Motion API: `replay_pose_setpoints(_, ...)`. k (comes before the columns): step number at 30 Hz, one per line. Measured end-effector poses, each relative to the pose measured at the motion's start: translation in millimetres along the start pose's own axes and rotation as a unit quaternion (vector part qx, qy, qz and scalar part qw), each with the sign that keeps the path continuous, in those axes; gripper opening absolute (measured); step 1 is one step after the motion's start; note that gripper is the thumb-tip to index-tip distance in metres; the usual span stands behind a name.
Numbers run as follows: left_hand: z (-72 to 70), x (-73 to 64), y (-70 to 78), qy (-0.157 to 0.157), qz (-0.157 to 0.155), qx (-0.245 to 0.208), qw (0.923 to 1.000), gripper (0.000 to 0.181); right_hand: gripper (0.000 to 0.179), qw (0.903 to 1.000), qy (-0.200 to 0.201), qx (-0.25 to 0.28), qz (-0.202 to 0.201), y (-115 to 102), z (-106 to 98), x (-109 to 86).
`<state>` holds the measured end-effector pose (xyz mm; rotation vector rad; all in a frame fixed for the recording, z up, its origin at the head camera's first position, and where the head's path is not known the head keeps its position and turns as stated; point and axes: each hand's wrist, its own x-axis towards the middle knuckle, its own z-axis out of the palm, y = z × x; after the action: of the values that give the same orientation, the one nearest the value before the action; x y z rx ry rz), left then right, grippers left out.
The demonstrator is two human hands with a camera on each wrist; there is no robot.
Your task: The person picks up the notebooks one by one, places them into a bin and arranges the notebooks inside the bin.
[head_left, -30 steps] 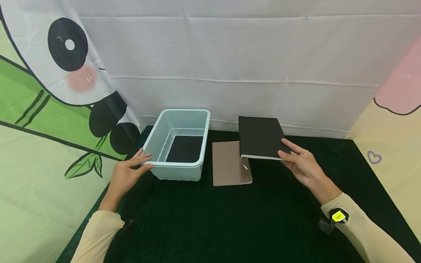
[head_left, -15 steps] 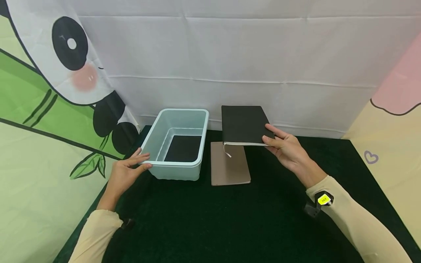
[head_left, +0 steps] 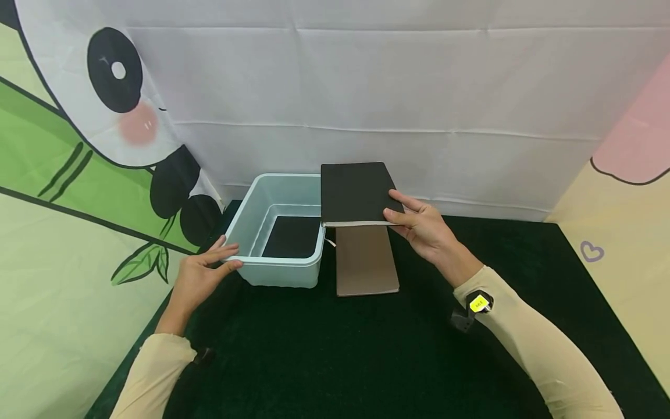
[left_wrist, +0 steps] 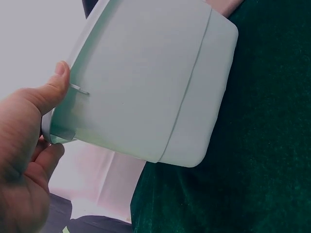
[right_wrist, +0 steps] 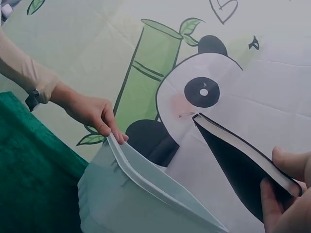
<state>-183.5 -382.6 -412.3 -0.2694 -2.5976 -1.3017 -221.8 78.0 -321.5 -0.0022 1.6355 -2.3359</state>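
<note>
My right hand (head_left: 426,230) pinches the right edge of a black notebook (head_left: 358,192), thumb on its cover. The notebook is held in the air, its left edge over the right rim of a light-blue plastic bin (head_left: 277,274). A white ribbon (head_left: 330,242) hangs from its near left corner. My left hand (head_left: 201,279) holds the bin's near left corner; in the left wrist view the thumb and fingers (left_wrist: 50,158) pinch the rim. A flat black rectangle (head_left: 291,237) lies on the bin's floor. Below the held notebook, a brown notebook (head_left: 366,265) lies on the table, partly covered from view.
Dark green cloth (head_left: 314,355) covers the table. A pale fabric backdrop (head_left: 366,81) rises behind the bin, with a printed panda (head_left: 138,125) at the left. The table's right edge slopes toward the near right corner.
My right hand has carried the black notebook left and slightly up, from above the brown notebook's right side to the bin's right rim. The left hand stays on the bin.
</note>
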Motion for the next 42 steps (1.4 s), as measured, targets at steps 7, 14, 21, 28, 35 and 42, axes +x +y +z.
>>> replay_pose_setpoints(7, 1.3, 0.8, 1.6, 0.004, 0.006, 0.001, 1.0, 0.04, 0.061, 1.0, -0.006, 0.001, 0.007, 10, 19, 11.6)
replay_pose_setpoints(14, 4.6, 2.1, 2.3, 0.0, 0.009, 0.0, 1.0, 0.041, 0.062, 0.9999, -0.011, -0.001, 0.009, 16, 38, 20.0)
replay_pose_setpoints(21, 3.4, 3.0, 1.1, 0.001, 0.01, 0.004, 0.9999, 0.039, 0.061, 0.9998, -0.006, 0.01, 0.016, 24, 54, 33.9)
replay_pose_setpoints(28, 2.5, 1.6, 0.4, 0.006, 0.011, 0.01, 0.9999, 0.039, 0.06, 0.9997, 0.001, 0.014, 0.019, 32, 73, 47.9)
replay_pose_setpoints(35, 3.5, 1.8, -0.9, 0.008, 0.012, 0.012, 0.9998, 0.039, 0.061, 0.9999, 0.003, -0.002, 0.017, 43, 85, 61.8)
replay_pose_setpoints(42, -1.6, -0.1, -4.7, 0.003, 0.017, 0.01, 0.9998, 0.038, 0.061, 0.9994, 0.016, -0.019, 0.022, 58, 96, 69.4)
